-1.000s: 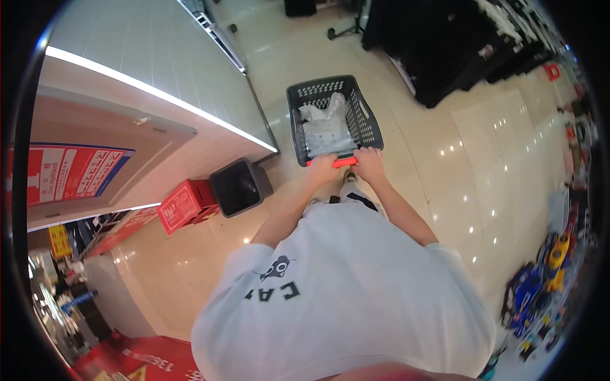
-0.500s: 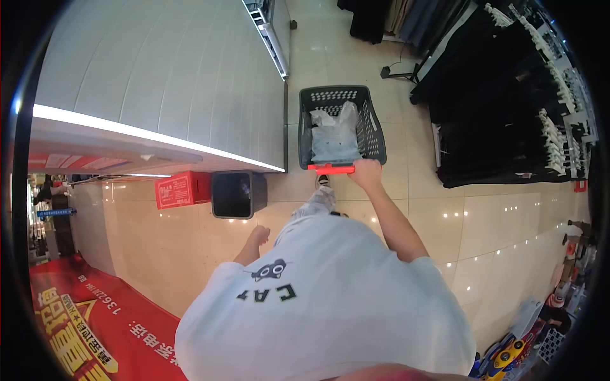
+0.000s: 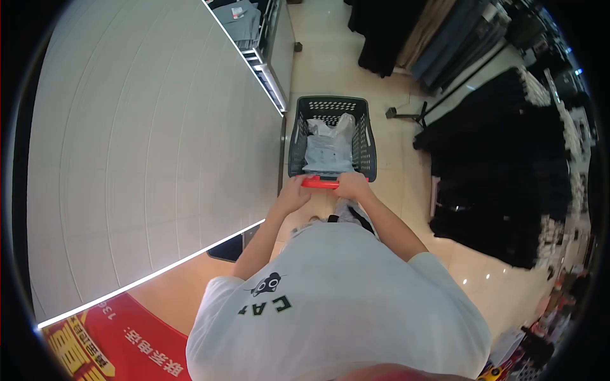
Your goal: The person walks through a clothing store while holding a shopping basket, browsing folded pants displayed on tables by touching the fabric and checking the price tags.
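Observation:
A dark grey basket (image 3: 365, 136) with perforated sides stands ahead of my body, and a clear plastic bag with something light blue (image 3: 328, 152) lies inside it. Its red handle (image 3: 321, 183) runs along the near edge. My right hand (image 3: 352, 186) is wrapped round the right part of this handle. At the handle's left end is my left hand (image 3: 293, 194), its fingers curled against the red bar.
A large pale panel (image 3: 146, 146) rises close on the left, with folded clothes (image 3: 238, 22) on a shelf beyond it. Racks of black garments (image 3: 502, 165) and trousers (image 3: 438, 44) stand right. A dark bin (image 3: 227, 249) and red banner (image 3: 136, 336) are lower left.
My left hand, off the handle half a second ago, is back on it. The pale panel and clothes racks have shifted nearer in view, and the bin is now mostly hidden.

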`<control>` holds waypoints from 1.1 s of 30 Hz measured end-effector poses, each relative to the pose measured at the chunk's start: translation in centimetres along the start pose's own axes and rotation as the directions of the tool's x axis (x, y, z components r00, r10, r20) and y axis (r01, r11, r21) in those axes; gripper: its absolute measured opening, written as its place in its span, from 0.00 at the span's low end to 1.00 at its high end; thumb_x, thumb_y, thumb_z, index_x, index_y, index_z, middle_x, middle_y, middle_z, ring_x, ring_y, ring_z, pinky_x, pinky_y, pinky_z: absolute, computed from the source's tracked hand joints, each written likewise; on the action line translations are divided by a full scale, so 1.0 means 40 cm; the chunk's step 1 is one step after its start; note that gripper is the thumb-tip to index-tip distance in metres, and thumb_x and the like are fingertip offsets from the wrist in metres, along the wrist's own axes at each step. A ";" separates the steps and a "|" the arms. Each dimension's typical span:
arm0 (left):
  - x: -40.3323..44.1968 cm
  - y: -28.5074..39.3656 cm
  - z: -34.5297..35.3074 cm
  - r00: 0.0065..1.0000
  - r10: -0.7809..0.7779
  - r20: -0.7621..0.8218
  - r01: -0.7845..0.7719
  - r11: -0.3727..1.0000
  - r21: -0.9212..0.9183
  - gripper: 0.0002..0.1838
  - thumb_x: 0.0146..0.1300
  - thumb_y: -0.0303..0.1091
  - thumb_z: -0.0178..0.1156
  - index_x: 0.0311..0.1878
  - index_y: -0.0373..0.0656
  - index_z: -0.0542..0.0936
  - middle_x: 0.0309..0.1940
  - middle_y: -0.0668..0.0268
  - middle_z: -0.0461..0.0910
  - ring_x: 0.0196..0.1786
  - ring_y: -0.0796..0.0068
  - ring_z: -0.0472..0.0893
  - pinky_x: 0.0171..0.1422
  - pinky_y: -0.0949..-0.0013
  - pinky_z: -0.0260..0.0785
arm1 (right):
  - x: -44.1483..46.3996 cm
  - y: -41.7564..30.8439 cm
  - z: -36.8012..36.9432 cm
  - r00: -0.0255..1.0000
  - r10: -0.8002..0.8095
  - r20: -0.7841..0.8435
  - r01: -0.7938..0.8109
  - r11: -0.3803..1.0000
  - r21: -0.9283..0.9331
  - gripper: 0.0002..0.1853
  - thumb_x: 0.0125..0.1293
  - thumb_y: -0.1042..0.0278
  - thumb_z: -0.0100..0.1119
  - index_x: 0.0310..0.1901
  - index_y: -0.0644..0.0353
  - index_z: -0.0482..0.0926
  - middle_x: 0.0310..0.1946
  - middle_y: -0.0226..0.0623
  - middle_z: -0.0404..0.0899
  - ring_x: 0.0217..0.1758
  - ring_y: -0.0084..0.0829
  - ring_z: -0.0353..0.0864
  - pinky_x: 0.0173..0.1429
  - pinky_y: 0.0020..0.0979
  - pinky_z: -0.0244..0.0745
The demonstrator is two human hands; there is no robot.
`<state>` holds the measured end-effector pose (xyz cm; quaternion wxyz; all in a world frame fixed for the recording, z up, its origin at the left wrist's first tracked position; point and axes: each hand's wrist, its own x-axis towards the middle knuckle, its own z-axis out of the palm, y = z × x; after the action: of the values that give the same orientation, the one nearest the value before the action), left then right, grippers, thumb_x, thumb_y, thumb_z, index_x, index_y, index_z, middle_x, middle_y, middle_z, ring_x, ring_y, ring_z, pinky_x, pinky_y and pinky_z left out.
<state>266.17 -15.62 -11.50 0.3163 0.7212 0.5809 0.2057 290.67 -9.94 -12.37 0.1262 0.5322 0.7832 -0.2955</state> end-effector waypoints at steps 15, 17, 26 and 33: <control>0.852 0.148 -0.065 0.885 -0.201 0.419 -0.058 0.847 0.529 0.13 0.51 0.41 0.61 0.33 0.43 0.88 0.35 0.52 0.87 0.42 0.53 0.87 0.48 0.54 0.79 | 0.475 0.216 -0.439 0.999 -0.025 -0.024 0.027 0.993 0.111 0.20 0.54 0.47 0.59 0.37 0.54 0.88 0.38 0.50 0.86 0.43 0.49 0.86 0.50 0.46 0.81; 0.916 0.139 -0.071 0.849 -0.167 0.501 -0.121 0.862 0.493 0.15 0.51 0.41 0.60 0.34 0.42 0.88 0.37 0.51 0.86 0.43 0.53 0.87 0.49 0.54 0.79 | 0.511 0.250 -0.468 1.000 -0.008 -0.025 0.011 0.990 0.141 0.21 0.54 0.46 0.59 0.37 0.54 0.88 0.38 0.50 0.86 0.44 0.49 0.86 0.50 0.46 0.81; 1.256 0.144 -0.115 0.855 -0.159 0.494 -0.114 0.871 0.479 0.16 0.53 0.43 0.58 0.35 0.43 0.88 0.37 0.50 0.86 0.42 0.52 0.87 0.49 0.54 0.79 | 0.728 0.377 -0.728 1.000 -0.024 -0.008 0.024 0.996 0.085 0.22 0.54 0.44 0.59 0.34 0.56 0.87 0.36 0.49 0.86 0.43 0.49 0.86 0.48 0.47 0.81; 1.596 0.105 -0.195 0.880 -0.144 0.452 -0.082 0.892 0.445 0.15 0.52 0.42 0.58 0.33 0.45 0.88 0.36 0.50 0.86 0.42 0.52 0.87 0.50 0.53 0.79 | 0.997 0.474 -0.951 0.999 -0.040 0.035 0.035 0.990 0.139 0.20 0.52 0.46 0.60 0.34 0.53 0.88 0.36 0.48 0.86 0.43 0.51 0.86 0.50 0.47 0.80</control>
<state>279.29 47.34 -7.51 0.2758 0.7930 0.5293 -0.1223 296.32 47.95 -8.85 0.0983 0.5191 0.7683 -0.3615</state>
